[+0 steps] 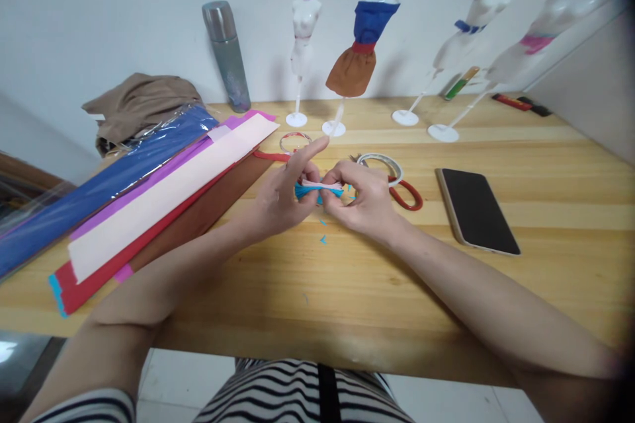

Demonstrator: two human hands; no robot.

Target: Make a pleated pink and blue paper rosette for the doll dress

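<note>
Both hands meet over the middle of the wooden table (347, 277). My left hand (280, 195) and my right hand (360, 198) pinch a small bundle of blue and pale pink crepe paper (317, 189) between them. The left index finger points up and away; the other fingers are closed on the bundle's left end. The right fingers curl round its right end. Tiny blue paper scraps (323, 238) lie on the table just below the hands.
Long sheets of coloured crepe paper (149, 198) lie at the left. Red-handled scissors (407, 197), two tape rolls (381, 160) and a dark phone (476, 210) lie to the right. Several small dress forms (358, 53), a metal flask (227, 53) and a brown cloth (141, 102) stand along the wall.
</note>
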